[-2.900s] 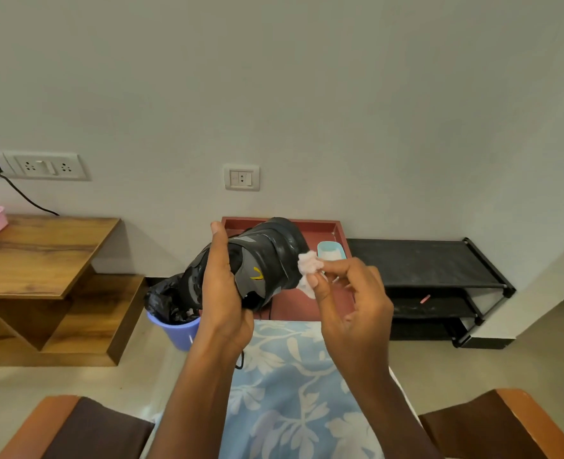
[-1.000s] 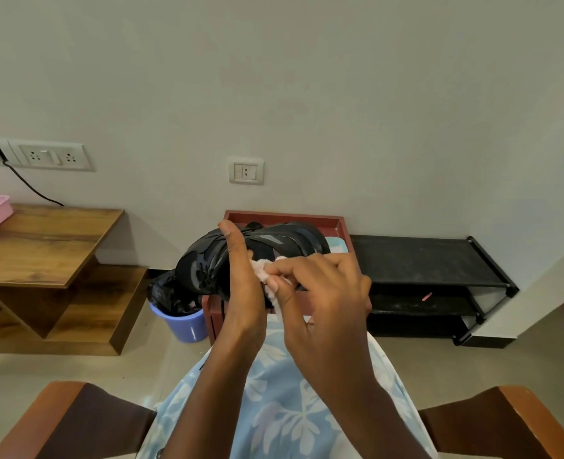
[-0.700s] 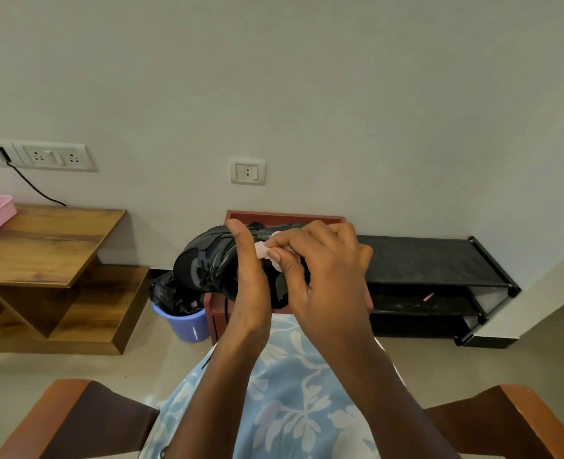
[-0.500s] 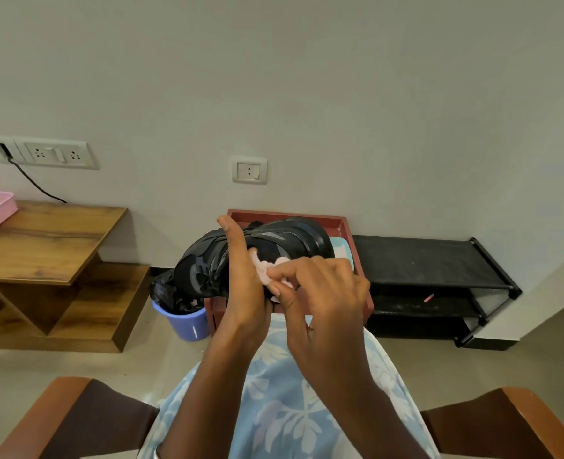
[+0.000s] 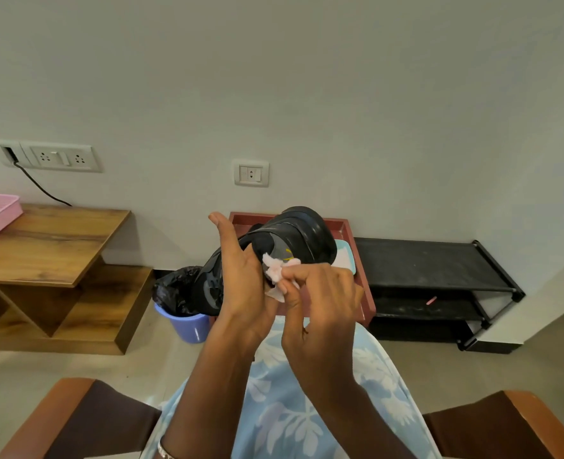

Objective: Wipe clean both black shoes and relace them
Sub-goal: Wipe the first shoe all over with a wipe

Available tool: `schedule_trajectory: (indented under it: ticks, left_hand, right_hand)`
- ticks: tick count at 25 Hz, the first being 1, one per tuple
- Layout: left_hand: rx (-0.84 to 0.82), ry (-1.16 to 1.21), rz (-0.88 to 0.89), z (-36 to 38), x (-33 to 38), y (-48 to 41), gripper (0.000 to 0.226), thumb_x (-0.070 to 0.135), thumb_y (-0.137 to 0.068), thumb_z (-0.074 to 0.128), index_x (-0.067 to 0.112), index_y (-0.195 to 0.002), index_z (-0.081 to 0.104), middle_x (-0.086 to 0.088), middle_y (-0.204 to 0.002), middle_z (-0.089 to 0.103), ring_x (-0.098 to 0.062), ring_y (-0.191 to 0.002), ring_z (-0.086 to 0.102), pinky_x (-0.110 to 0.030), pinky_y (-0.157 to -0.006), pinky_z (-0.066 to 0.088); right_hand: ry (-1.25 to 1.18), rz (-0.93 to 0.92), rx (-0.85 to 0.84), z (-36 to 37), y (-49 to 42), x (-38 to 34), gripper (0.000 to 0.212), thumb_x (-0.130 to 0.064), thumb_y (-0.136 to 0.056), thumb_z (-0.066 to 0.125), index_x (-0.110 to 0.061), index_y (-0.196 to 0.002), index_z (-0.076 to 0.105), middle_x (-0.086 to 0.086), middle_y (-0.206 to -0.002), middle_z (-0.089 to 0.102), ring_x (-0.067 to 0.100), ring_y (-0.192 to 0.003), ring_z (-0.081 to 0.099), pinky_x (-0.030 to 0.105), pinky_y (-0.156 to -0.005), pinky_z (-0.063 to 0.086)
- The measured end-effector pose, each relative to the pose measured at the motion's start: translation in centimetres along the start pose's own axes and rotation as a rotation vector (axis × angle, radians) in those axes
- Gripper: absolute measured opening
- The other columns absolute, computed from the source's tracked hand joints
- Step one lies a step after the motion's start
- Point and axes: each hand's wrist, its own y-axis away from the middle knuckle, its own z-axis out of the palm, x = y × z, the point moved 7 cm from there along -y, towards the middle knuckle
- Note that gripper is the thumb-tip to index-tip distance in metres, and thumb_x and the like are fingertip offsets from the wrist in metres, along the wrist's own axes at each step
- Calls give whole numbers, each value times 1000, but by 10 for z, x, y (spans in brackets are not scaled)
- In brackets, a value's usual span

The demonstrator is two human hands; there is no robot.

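Left hand [image 5: 241,286] grips the black shoe [image 5: 294,240] mid-frame; right hand [image 5: 320,299] pinches a wipe [image 5: 274,273] against it. Hard rubbing could shred the wipe

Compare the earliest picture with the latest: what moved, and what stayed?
The right hand carried the wipe leftward, from the black shoe's right end onto its side next to the left hand. Unchanged: the left hand grips the shoe, the right hand pinches the wipe.
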Motion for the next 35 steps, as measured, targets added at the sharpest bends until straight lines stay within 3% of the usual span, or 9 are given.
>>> schedule_trajectory:
  ticks: [3,6,11,15,19,22,27,31,35]
  left_hand:
    - [35,68,-37,0,0,2,88,89,-76,30,16,-109,65,-10,-99,53,-20,-70,50,-35,-75,49]
    - [73,150,-92,0,-3,2,86,89,-74,35,15,-101,68,-2,-64,46,-13,-54,45,-26,-56,41]
    - [59,68,-46,-3,-1,-1,82,85,-80,28,14,-108,59,-7,-77,77,-17,-59,65,-31,-70,49]
    - [-44,97,-34,4,-2,2,79,91,-73,37,15,-91,50,2,-52,39,-8,-53,34,-21,-61,35]
    - [-153,8,57,18,0,5,80,88,-73,31,13,-92,49,-8,-77,43,-24,-83,46,-32,-89,39]
    - [-121,23,46,15,0,4,75,88,-77,30,13,-72,29,-2,-62,40,-10,-61,33,-24,-67,35]
    - [-45,-106,91,8,1,0,94,86,-81,23,10,-91,77,-14,-105,73,-29,-100,69,-45,-95,54]
    - [-127,-7,72,11,2,0,97,86,-79,32,0,-110,64,-20,-109,54,-30,-104,57,-51,-111,37]
    - [-182,-14,99,22,1,6,90,76,-89,26,-2,-107,67,-16,-106,71,-25,-106,69,-34,-94,54]
  right_hand:
    - [37,-34,11,-2,0,1,9,-25,-97,59,-26,-104,56,-1,-93,72,9,-98,54,16,-90,36]
    - [-19,-104,-21,-7,-4,-14,7,-22,-95,62,-23,-101,65,-3,-94,72,12,-95,59,21,-87,41]
    - [50,-172,-47,-3,4,-22,23,-31,-103,49,-20,-102,69,-2,-94,74,14,-95,61,24,-94,39]
    - [159,-239,32,-6,-15,-19,26,-25,-102,53,-14,-97,76,1,-91,73,17,-96,58,34,-83,44]
    - [228,-236,105,-7,-36,-26,22,-25,-101,58,-14,-101,77,2,-93,73,20,-96,58,38,-80,46]
    - [237,-265,74,-7,-23,-21,26,-29,-103,56,-14,-103,77,2,-95,73,19,-96,60,33,-86,43]
    - [207,-179,29,-10,0,6,9,-21,-97,61,-17,-103,67,2,-93,73,18,-96,57,34,-82,44]
    - [52,-36,25,-12,-24,7,12,-14,-96,61,-14,-99,72,-4,-94,69,11,-95,51,29,-80,40]
    - [-32,39,-45,-4,-48,2,16,-25,-99,57,-18,-103,71,-6,-101,69,8,-99,51,17,-87,34]
